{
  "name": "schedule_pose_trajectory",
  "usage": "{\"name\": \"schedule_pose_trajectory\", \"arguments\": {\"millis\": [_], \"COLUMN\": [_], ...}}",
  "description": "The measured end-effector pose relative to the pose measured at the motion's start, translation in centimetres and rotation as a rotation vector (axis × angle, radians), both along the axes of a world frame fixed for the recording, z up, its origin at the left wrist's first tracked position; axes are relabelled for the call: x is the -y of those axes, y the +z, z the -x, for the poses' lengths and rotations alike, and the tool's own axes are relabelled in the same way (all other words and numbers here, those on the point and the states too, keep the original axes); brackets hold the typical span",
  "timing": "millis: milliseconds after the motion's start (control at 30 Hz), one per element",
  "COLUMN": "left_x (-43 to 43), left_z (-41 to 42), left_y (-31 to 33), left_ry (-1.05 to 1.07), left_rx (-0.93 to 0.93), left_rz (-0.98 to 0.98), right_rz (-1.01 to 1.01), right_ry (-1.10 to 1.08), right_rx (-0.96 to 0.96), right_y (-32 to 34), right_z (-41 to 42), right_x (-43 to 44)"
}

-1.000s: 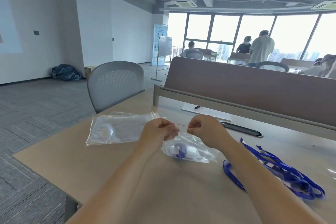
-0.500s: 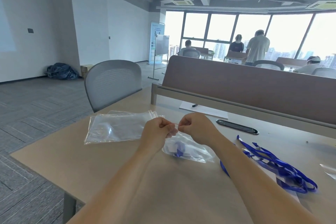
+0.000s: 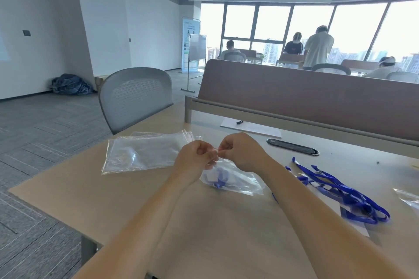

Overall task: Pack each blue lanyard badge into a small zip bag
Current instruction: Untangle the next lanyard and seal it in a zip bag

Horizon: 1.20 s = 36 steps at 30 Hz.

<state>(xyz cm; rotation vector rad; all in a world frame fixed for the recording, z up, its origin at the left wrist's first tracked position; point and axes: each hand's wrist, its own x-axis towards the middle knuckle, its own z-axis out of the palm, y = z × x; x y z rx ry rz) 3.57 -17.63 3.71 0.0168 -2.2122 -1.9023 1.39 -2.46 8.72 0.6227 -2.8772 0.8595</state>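
Your left hand (image 3: 195,161) and right hand (image 3: 242,154) meet above a pale wooden desk (image 3: 113,199), nearly touching. The fingers of both are curled, pinching the top seal edge of a small clear plastic zip bag (image 3: 238,184). A folded blue lanyard badge (image 3: 219,176) sits inside it, and the bag's lower end rests on the desk. A stack of empty clear zip bags (image 3: 145,154) lies to your left, a pile of loose blue lanyards (image 3: 340,190) to your right.
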Motion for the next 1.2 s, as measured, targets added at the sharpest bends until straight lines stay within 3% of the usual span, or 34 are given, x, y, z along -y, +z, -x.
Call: {"name": "schedule_pose_trajectory", "arguments": {"millis": [467, 833, 1067, 1200], "left_x": [-0.7, -0.5, -1.2, -1.7], "left_z": [0.3, 0.4, 0.0, 0.2], "left_y": [-0.6, -0.9, -0.1, 0.9], "left_ry": [0.060, 0.099, 0.087, 0.018], "left_rx": [-0.040, -0.061, -0.055, -0.094], "left_rz": [0.134, 0.124, 0.329, 0.607], "right_rz": [0.048, 0.041, -0.092, -0.142], "right_ry": [-0.014, -0.076, -0.069, -0.049], "right_rx": [0.028, 0.046, -0.018, -0.057], "right_y": [-1.1, -1.4, -1.5, -1.3], "right_z": [0.5, 0.6, 0.3, 0.3], "right_x": [-1.0, -3.6, -3.7, -3.2]}}
